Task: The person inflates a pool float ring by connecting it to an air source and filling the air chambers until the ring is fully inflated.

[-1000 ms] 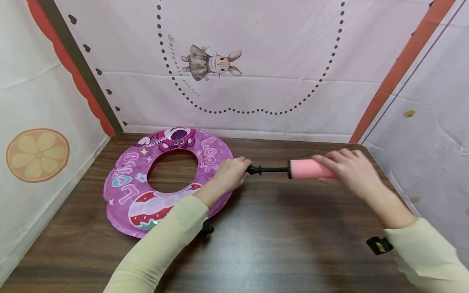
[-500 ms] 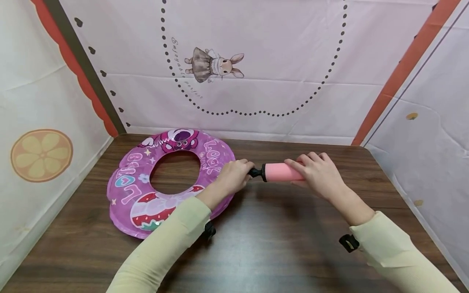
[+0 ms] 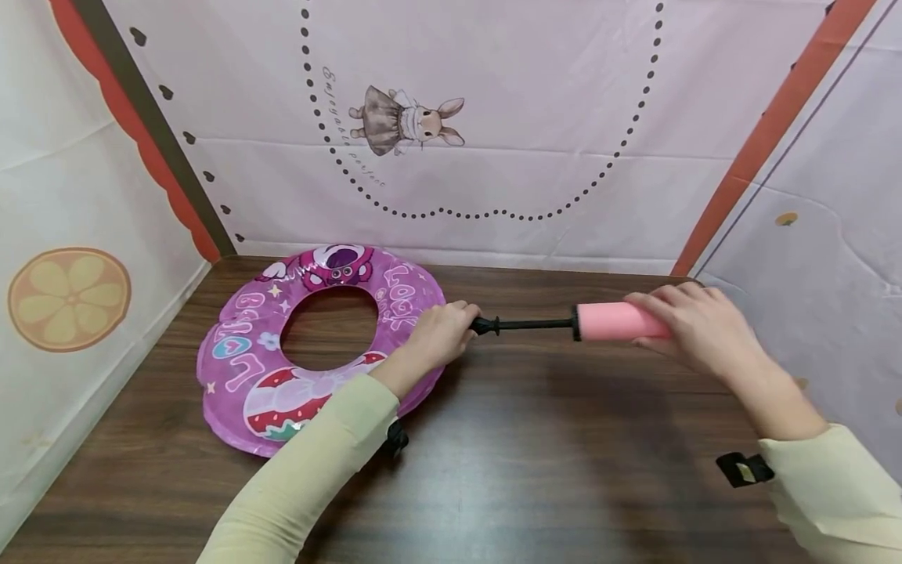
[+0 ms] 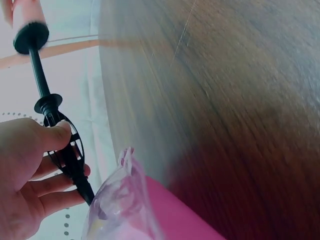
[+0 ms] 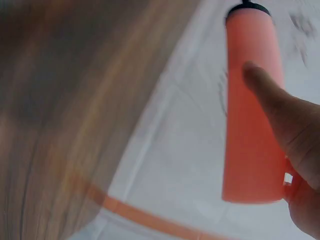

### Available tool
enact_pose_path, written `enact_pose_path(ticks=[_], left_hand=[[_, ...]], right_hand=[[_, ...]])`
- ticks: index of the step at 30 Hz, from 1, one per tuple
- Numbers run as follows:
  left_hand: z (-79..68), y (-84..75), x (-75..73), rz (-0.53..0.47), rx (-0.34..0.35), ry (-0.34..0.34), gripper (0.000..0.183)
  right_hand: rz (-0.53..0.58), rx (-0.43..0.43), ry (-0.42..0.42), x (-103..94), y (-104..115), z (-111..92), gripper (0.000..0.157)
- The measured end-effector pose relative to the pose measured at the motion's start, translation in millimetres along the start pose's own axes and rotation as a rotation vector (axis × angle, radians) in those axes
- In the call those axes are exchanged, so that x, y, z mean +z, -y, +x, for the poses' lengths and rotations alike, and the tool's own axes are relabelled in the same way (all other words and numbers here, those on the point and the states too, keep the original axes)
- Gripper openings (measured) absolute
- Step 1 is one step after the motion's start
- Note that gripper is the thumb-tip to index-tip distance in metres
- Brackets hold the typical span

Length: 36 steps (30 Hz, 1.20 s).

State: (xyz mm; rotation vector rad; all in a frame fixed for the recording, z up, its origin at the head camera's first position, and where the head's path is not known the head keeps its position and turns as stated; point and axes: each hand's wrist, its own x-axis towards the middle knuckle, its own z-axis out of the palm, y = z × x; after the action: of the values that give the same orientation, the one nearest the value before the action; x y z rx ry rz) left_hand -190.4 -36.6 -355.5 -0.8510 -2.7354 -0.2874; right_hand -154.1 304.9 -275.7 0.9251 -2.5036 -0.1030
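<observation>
A hand pump joins both hands, its pink barrel (image 3: 613,321) on the right and its black rod (image 3: 535,323) drawn out to the left. My right hand (image 3: 705,325) grips the barrel, thumb along its side in the right wrist view. My left hand (image 3: 444,333) pinches the pump's black handle end (image 4: 67,150) between thumb and fingers. In the left wrist view the black tapered tip (image 4: 86,192) meets the clear plastic edge of the swim ring (image 4: 120,205). That purple, printed swim ring (image 3: 232,329) lies puffed out on the table, beneath my left forearm.
The brown wood-grain table (image 3: 507,470) runs up to a printed cloth wall (image 3: 550,94) at the back. More cloth walls stand at the left (image 3: 63,180) and right (image 3: 831,258). A black strap (image 3: 743,470) hangs by my right cuff.
My right hand first pushed the pink barrel left, close to my left hand, then pulled it back right, baring the rod again. My left hand and the ring stayed nearly in place.
</observation>
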Motion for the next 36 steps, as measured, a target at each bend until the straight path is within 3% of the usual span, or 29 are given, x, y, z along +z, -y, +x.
enact_pose_path(ticks=[5, 10, 15, 20, 27, 36], left_hand=[[-1.4, 3.6, 0.6, 0.009, -0.006, -0.030, 0.026], [1.2, -0.9, 1.7, 0.000, 0.016, -0.068, 0.025], [4.0, -6.9, 1.5, 0.004, 0.010, -0.095, 0.022], [2.8, -7.3, 2.2, 0.007, -0.003, -0.084, 0.022], [6.5, -11.9, -2.2, -0.005, -0.039, -0.009, 0.023], [3.1, -8.3, -2.1, 0.018, -0.036, 0.026, 0.024]], right_hand=[[-0.002, 0.038, 0.002, -9.3, -8, -5, 0.083], [-0.019, -0.069, -0.060, 3.4, 13, 16, 0.057], [-0.083, -0.120, -0.078, 18.7, 40, 45, 0.056], [-0.110, -0.113, -0.068, 31.8, 57, 56, 0.054], [-0.064, -0.079, -0.068, 33.5, 55, 50, 0.056], [-0.006, -0.004, -0.041, 20.6, 25, 14, 0.065]])
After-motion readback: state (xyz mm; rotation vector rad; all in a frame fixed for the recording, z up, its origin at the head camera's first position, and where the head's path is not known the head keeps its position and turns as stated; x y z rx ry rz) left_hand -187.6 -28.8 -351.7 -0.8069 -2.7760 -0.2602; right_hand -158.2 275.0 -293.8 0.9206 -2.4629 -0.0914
